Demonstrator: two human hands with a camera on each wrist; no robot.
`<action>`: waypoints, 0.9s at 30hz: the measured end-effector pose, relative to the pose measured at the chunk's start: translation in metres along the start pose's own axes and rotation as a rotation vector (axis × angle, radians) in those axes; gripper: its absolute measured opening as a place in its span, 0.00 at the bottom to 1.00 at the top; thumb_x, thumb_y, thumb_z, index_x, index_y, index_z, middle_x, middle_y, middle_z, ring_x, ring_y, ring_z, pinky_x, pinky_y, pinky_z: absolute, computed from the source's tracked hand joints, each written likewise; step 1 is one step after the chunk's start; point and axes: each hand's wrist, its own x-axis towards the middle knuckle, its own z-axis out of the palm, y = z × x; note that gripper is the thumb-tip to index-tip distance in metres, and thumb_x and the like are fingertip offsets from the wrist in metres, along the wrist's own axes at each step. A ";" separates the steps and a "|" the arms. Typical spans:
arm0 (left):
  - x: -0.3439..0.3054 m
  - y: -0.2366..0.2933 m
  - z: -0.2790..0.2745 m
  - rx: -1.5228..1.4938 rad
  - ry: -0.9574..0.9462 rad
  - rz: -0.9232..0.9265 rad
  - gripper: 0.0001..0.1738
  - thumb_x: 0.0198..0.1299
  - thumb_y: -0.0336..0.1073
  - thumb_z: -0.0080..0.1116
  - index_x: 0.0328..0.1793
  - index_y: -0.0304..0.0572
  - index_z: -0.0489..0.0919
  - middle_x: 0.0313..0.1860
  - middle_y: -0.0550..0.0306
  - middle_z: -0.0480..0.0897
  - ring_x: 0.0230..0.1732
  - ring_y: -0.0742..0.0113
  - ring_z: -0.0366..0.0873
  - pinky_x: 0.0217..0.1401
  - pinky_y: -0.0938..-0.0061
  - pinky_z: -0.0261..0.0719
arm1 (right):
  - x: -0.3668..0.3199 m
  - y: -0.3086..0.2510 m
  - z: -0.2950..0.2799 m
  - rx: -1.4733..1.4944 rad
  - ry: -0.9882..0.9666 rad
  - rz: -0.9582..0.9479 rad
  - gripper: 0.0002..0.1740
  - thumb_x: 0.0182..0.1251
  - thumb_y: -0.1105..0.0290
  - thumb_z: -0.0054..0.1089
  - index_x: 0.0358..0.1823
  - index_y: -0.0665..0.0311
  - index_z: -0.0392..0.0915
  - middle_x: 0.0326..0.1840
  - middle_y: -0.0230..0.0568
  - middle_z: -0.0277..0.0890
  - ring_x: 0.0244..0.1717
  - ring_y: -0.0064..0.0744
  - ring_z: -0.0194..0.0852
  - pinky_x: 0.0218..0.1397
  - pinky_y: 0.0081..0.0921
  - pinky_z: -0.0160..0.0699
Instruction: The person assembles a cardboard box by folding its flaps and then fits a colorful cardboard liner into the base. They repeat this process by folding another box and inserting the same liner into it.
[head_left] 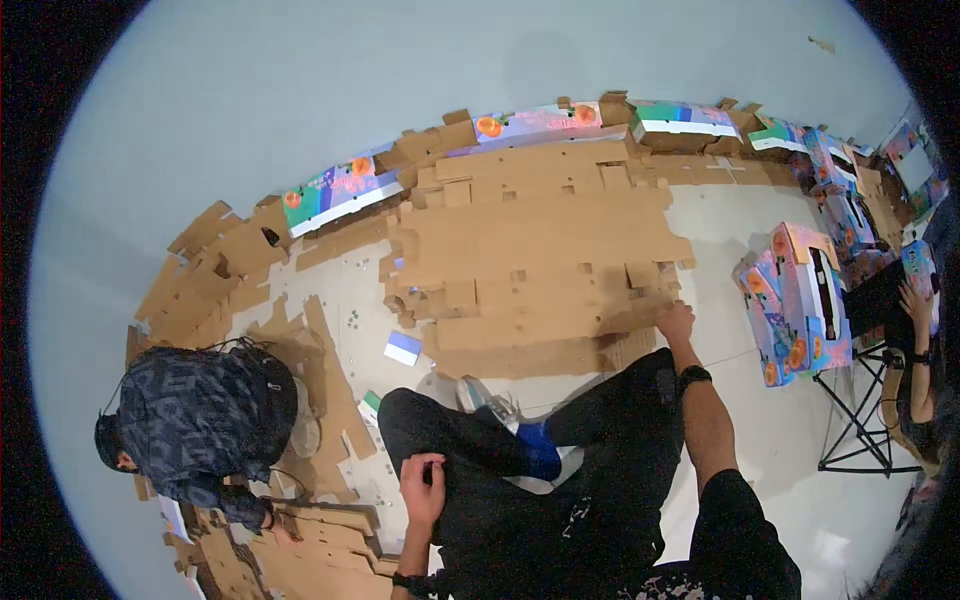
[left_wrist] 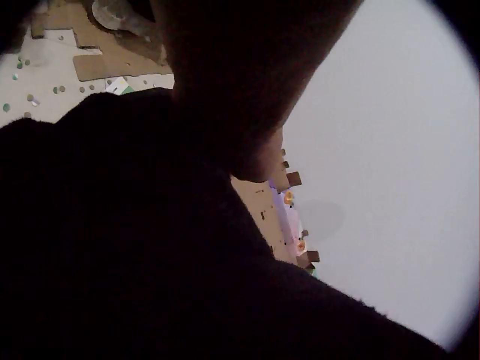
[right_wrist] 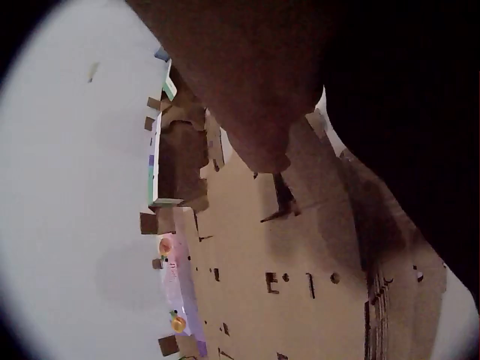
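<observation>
A printed carton (head_left: 803,290) stands at the right; its inside is too dark to see. Flat cardboard (head_left: 540,235) lies on the floor (head_left: 725,215). The right hand (head_left: 676,321) is at its edge, grip unclear; the left hand (head_left: 424,485) rests on a knee (head_left: 408,425), fingers loosely curled.
</observation>
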 end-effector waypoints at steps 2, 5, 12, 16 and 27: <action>0.003 0.000 0.001 0.017 -0.010 0.013 0.05 0.65 0.25 0.59 0.44 0.41 0.84 0.39 0.51 0.84 0.43 0.51 0.79 0.51 0.62 0.76 | 0.006 0.007 0.013 -0.106 -0.077 -0.113 0.36 0.62 0.48 0.64 0.62 0.72 0.76 0.61 0.59 0.78 0.64 0.63 0.75 0.67 0.51 0.77; 0.003 -0.007 0.001 0.065 -0.006 0.056 0.05 0.64 0.26 0.60 0.44 0.41 0.84 0.39 0.51 0.84 0.43 0.50 0.78 0.50 0.61 0.76 | -0.008 -0.009 0.004 -0.143 -0.039 -0.130 0.30 0.64 0.52 0.62 0.58 0.70 0.78 0.60 0.58 0.78 0.64 0.64 0.75 0.68 0.52 0.76; 0.000 -0.002 0.002 0.056 0.002 0.021 0.05 0.63 0.26 0.60 0.43 0.41 0.83 0.40 0.51 0.84 0.44 0.49 0.78 0.51 0.60 0.76 | -0.014 -0.023 -0.006 0.206 0.140 -0.061 0.20 0.66 0.53 0.63 0.44 0.65 0.82 0.49 0.55 0.85 0.51 0.57 0.84 0.59 0.46 0.84; -0.005 -0.011 -0.001 0.097 -0.008 0.056 0.05 0.63 0.26 0.60 0.44 0.42 0.83 0.40 0.51 0.84 0.45 0.49 0.78 0.52 0.60 0.76 | -0.008 -0.044 -0.095 0.426 0.264 -0.126 0.22 0.69 0.54 0.61 0.26 0.65 0.80 0.24 0.43 0.80 0.28 0.40 0.82 0.37 0.38 0.80; -0.056 0.009 0.010 -0.292 -0.492 -0.152 0.13 0.68 0.40 0.63 0.51 0.40 0.82 0.43 0.54 0.83 0.48 0.55 0.80 0.57 0.61 0.76 | -0.430 -0.117 -0.216 1.235 -1.140 -0.836 0.24 0.70 0.68 0.71 0.64 0.66 0.76 0.60 0.46 0.80 0.61 0.36 0.80 0.63 0.36 0.79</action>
